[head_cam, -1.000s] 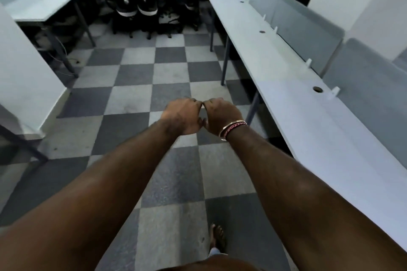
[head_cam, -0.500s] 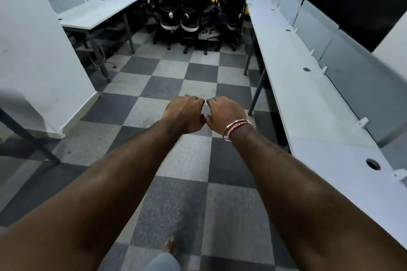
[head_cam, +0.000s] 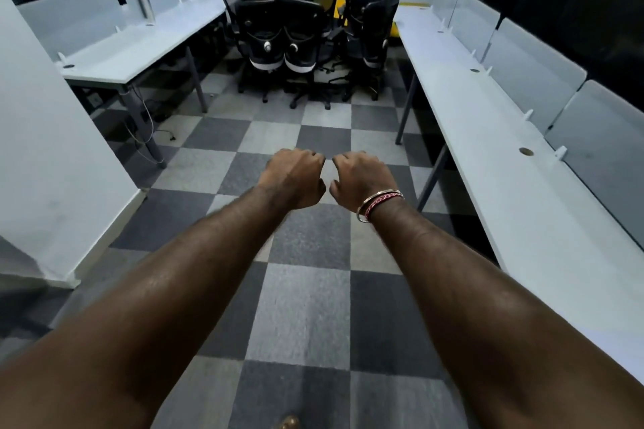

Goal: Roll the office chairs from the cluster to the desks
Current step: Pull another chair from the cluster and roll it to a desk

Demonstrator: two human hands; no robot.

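Note:
Several black office chairs [head_cam: 299, 42] stand packed together at the far end of the aisle, their backs toward me. A long white desk [head_cam: 495, 136] runs down the right side and another white desk [head_cam: 139, 49] stands at the left. My left hand [head_cam: 292, 178] and my right hand [head_cam: 362, 178] are stretched out in front of me over the checkered floor, both curled into fists and holding nothing. A small gap separates them. They are well short of the chairs. Bracelets circle my right wrist.
Grey divider panels [head_cam: 529, 70] line the back of the right desk. A white wall [head_cam: 52, 164] juts in at the left. Cables [head_cam: 146, 129] hang under the left desk near its legs. The grey checkered carpet aisle [head_cam: 306, 306] leads to the chairs.
The view has lifted and moved forward, so the chair cluster is nearer and fully visible. My fists, which touched before, have drawn slightly apart.

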